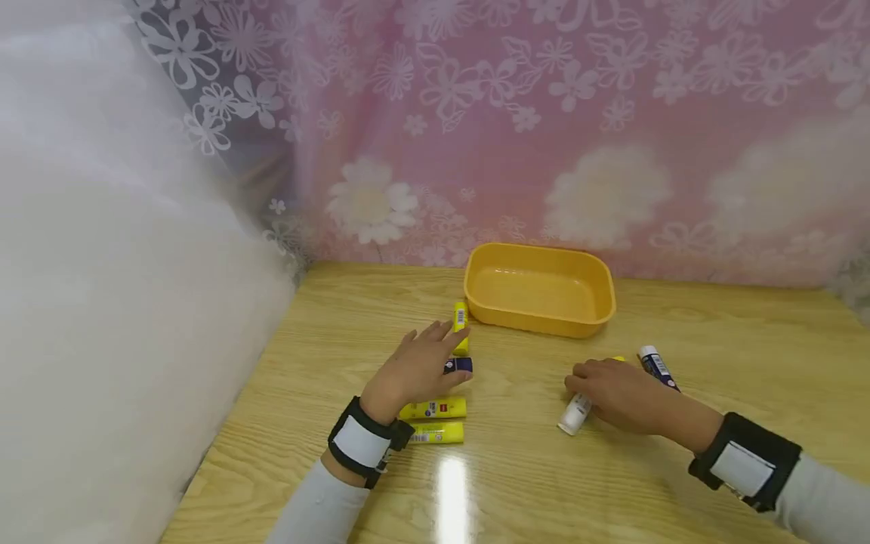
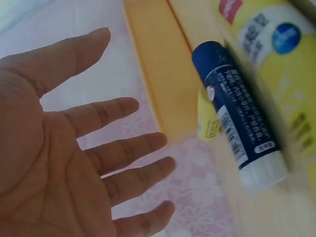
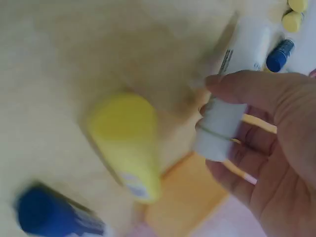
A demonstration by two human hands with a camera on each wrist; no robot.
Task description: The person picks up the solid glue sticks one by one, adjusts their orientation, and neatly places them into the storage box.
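In the head view, my left hand (image 1: pixel 416 369) is spread over a column of glue sticks, its fingers straight and holding nothing. Nearest to it lie a navy glue stick (image 2: pixel 242 113) with a white end and an upright-pointing yellow glue stick (image 1: pixel 461 315). Two more yellow glue sticks, one (image 1: pixel 445 409) above the other (image 1: pixel 445 433), lie by the wrist, partly covered. Over on the right, my right hand (image 1: pixel 621 394) pinches a white glue stick (image 3: pixel 244 47) between thumb and fingers. Beside that hand are another yellow glue stick (image 3: pixel 128 143) and a navy one (image 1: pixel 656 366).
A yellow-orange plastic basin (image 1: pixel 544 325) stands at the back of the wooden table (image 1: pixel 516 468), its inside bare. Behind it hangs a pink flowered curtain (image 1: pixel 476 151). White sheeting (image 1: pixel 122 302) borders the table's left side.
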